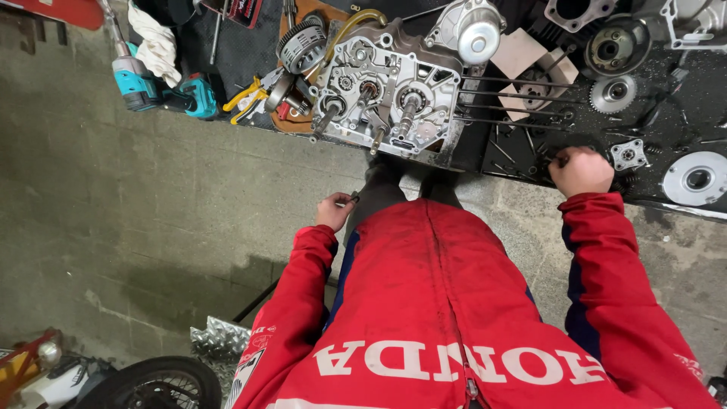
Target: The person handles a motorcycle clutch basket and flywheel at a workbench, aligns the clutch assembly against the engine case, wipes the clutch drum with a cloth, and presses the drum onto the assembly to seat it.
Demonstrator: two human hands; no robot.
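The person stood at a black work mat (530, 155) laid along the edge of a bench, seen from above over a red jacket (447, 303) bearing white lettering across the lower front.

Right hand (581, 171): closed into a fist at the near edge of the mat, knuckles up. A small dark part showed at the thumb side; what it was could not be told. The hand lay just beside a small square metal plate (628, 154) and near the ends of four long studs (522, 102).

Left hand (335, 210): held low in front of the body, off the bench and above the concrete floor (151, 189). Its fingers were pinched narrowly on a small dark item (354, 198), too small to identify.

Open crankcase half (390, 95): it lay on the mat directly ahead of the person, between the two hands, its cavity facing up. Inside it stood several shafts and gears. The four studs ran from its right side across the mat.

Labels and signs: a dark rectangular package with red and white printing (242, 11) lay at the top edge. A red panel (57, 11) occupied the top left corner.

Other items: a teal cordless driver (148, 87) and a white rag (155, 45) lay left of the crankcase, with yellow-handled pliers (246, 98) between. A round silver cover (695, 179) lay at far right.
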